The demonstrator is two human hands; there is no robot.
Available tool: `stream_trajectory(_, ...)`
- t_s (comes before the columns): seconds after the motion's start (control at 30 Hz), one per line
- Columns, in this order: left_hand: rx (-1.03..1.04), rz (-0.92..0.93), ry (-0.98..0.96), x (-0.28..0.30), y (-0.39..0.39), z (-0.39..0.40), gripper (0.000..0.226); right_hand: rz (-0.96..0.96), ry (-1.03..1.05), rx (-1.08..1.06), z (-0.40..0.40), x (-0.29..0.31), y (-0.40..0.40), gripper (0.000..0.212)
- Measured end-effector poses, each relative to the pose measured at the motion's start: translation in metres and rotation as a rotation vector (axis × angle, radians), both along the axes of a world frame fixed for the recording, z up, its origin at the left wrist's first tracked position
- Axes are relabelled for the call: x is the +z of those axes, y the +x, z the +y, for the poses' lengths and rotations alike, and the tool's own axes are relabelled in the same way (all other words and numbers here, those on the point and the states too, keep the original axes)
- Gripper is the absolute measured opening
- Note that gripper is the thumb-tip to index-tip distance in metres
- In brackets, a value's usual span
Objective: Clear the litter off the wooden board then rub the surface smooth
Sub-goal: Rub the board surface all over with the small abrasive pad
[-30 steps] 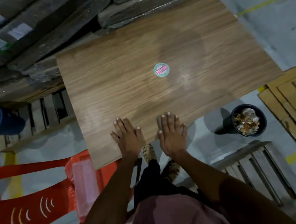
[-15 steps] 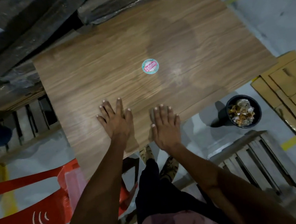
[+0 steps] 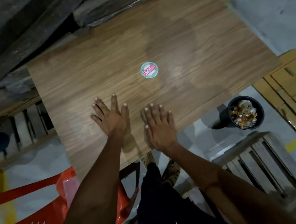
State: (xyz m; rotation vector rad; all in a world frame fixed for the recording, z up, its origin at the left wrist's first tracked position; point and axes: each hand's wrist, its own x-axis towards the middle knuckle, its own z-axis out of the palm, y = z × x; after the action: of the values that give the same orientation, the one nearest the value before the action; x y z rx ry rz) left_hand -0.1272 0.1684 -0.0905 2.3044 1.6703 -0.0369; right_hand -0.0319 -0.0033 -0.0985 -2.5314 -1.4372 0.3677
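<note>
A large wood-grain board (image 3: 200, 40) lies flat in front of me. Near its middle is a round teal and red sticker (image 3: 149, 70). My left hand (image 3: 110, 117) rests palm down on the board near its front edge, fingers spread, holding nothing. My right hand (image 3: 160, 126) lies flat beside it, fingers together, its heel at the board's front edge. No loose litter shows on the board's surface.
A black bucket (image 3: 244, 112) with crumpled scraps stands on the floor to the right of the board. Flattened cardboard (image 3: 293, 87) lies further right. A wooden pallet (image 3: 256, 157) is at lower right, a red plastic chair (image 3: 27, 213) at lower left, dark stacked boards (image 3: 18, 30) behind.
Both hands have slid forward across the board, away from its front edge, the left one further. The view has shifted with them.
</note>
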Motion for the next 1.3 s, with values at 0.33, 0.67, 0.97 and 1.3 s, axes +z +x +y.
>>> stream_trajectory(0.33,-0.008,0.018,-0.026,0.006,0.009,0.016,0.060,-0.053,-0.020,-0.080,0.026,0.001,0.056,0.064)
stream_trajectory(0.67,0.029,-0.031,-0.030,0.010,0.024,0.032,0.056,-0.044,0.000,0.137,0.051,0.004,0.014,0.066)
stream_trajectory(0.97,0.025,-0.052,-0.010,0.004,0.038,0.068,0.051,-0.081,-0.030,-0.108,0.086,0.003,0.074,0.065)
stream_trajectory(1.3,0.003,-0.011,0.011,0.007,0.050,0.100,0.048,-0.089,-0.058,0.110,0.116,0.008,0.062,0.066)
